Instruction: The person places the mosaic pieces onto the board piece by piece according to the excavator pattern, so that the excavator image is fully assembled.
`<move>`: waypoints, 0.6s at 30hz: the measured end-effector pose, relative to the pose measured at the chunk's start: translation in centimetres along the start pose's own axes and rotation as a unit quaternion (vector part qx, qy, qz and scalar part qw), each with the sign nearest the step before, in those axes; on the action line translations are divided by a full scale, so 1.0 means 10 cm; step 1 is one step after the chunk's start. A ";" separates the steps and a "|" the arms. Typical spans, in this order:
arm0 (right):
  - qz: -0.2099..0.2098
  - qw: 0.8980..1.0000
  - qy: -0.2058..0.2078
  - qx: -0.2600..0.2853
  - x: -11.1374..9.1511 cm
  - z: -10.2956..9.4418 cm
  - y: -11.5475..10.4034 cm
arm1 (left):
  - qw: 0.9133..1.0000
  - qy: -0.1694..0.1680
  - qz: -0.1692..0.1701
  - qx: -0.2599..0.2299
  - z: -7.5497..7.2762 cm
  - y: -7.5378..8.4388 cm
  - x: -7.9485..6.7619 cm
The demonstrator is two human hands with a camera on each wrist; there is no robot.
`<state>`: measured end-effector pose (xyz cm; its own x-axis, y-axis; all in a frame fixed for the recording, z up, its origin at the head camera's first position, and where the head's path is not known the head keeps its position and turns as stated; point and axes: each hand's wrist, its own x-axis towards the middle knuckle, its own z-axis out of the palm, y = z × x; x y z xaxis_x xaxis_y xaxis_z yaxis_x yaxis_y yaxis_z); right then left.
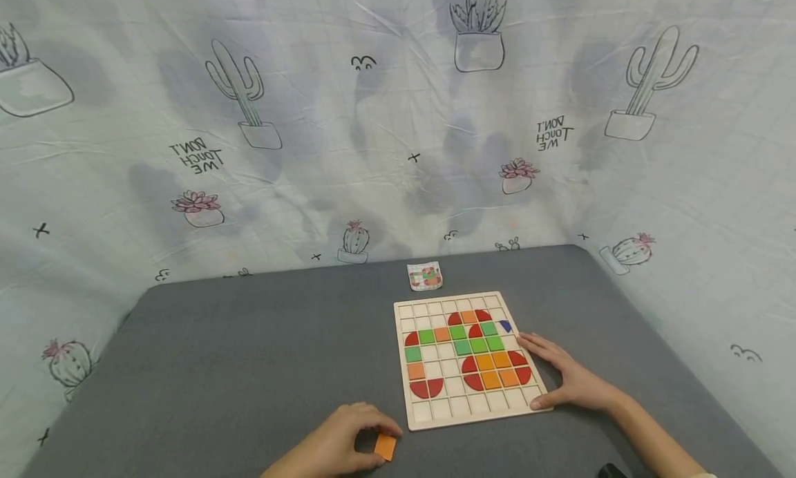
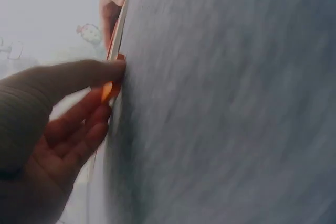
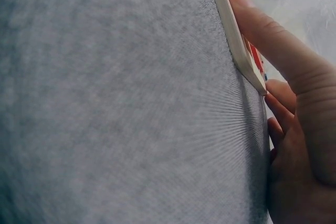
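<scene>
In the head view, a pale wooden grid board (image 1: pixel 459 407) lies on the grey table, holding red quarter-round pieces (image 1: pixel 419 389) with green and orange square tiles (image 1: pixel 490 379). To its left, near the front, my left hand (image 1: pixel 342 436) pinches an orange square tile (image 1: pixel 385 447) between thumb and fingers. The left wrist view shows this orange tile (image 2: pixel 107 92) edge-on and partly hidden. My right hand (image 1: pixel 575 381) rests at the board's right side, thumb on the near corner, fingers stretched along the edge. A small blue piece (image 1: pixel 505 325) sits at the board's right side.
Behind the board lies a small card (image 1: pixel 425 276) printted with a coloured grid pattern. A patterned cloth (image 1: pixel 385 132) hangs around the back and sides of the table (image 1: pixel 249 354). A black object (image 1: pixel 612 471) shows at the bottom edge near my right forearm.
</scene>
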<state>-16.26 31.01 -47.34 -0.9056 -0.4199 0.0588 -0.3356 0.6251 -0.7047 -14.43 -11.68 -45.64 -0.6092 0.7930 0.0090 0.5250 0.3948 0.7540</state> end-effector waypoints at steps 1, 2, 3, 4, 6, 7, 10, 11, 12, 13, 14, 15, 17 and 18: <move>0.002 1.000 0.000 0.000 0.00 0.00 0.00 | 1.000 0.007 0.011 -0.002 -0.01 0.00 0.01; 0.003 1.000 0.000 0.001 0.00 0.00 0.00 | 1.000 0.013 0.021 -0.006 -0.03 -0.01 0.02; 0.003 1.000 0.000 0.002 0.00 0.00 0.00 | 0.999 0.020 0.032 -0.011 -0.05 -0.01 0.03; 0.003 1.000 0.000 0.002 0.00 0.00 0.00 | 0.999 0.026 0.041 -0.015 -0.08 -0.02 0.04; 0.001 1.000 0.000 0.003 0.00 0.00 0.00 | 0.998 0.034 0.050 -0.023 -0.14 -0.02 0.08; 0.001 1.000 -0.001 0.002 0.00 0.00 0.00 | 0.998 0.036 0.053 -0.027 -0.17 -0.02 0.09; 0.003 1.000 -0.003 0.003 0.01 0.00 0.00 | 0.997 0.042 0.062 -0.027 -0.24 -0.03 0.15; 0.004 1.000 -0.004 0.003 0.01 0.00 0.00 | 0.997 0.043 0.066 -0.025 -0.25 -0.03 0.17; 0.005 1.000 -0.004 0.003 0.01 0.00 0.00 | 0.996 0.042 0.069 -0.021 -0.27 -0.03 0.19; 0.006 1.000 -0.004 0.003 0.01 0.00 0.00 | 0.996 0.041 0.071 -0.019 -0.28 -0.03 0.22; 0.006 1.000 -0.004 0.003 0.01 0.00 0.00 | 0.996 0.039 0.073 -0.017 -0.29 -0.03 0.25; 0.007 1.000 -0.004 0.002 0.01 0.00 0.00 | 0.996 0.036 0.074 -0.015 -0.29 -0.02 0.28; 0.008 1.000 -0.002 0.001 0.01 0.00 0.00 | 0.997 0.025 0.073 -0.013 -0.29 0.00 0.35; 0.009 1.000 -0.001 0.000 0.01 0.00 0.00 | 0.997 0.019 0.073 -0.013 -0.29 0.01 0.39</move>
<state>-16.32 30.96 -47.32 -0.9109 -0.4104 0.0442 -0.3191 0.6322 -0.7061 -18.54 -9.89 -43.64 -0.5499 0.8228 0.1436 0.5939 0.2643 0.7599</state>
